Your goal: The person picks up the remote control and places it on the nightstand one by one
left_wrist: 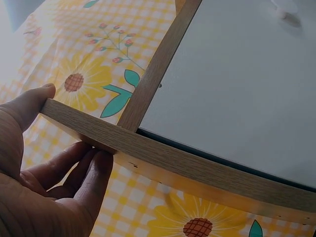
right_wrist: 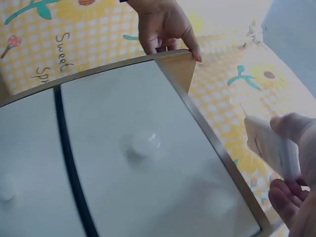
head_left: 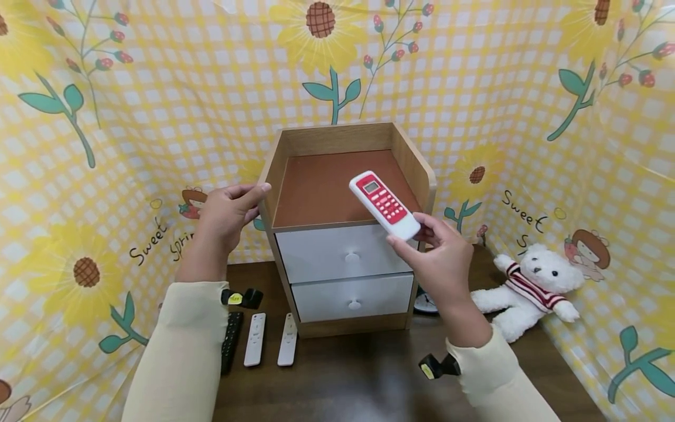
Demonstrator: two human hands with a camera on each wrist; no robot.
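"Remote (head_left: 384, 204), the red one: where do we have it?"

"Held up near the open top of the cabinet (head_left: 324, 261), our right grip (head_left: 442, 258) pinching its lower end."

"And our left grip (head_left: 232, 211)?"

"Pinching the cabinet's left side."

"Which step are we on?"

"Carrying, we judge; setting it down would call for lowering it clear of the front edge, then letting go."

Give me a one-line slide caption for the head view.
Right hand holding a red-and-white plastic remote, left hand gripping a wooden cabinet with two white drawers.
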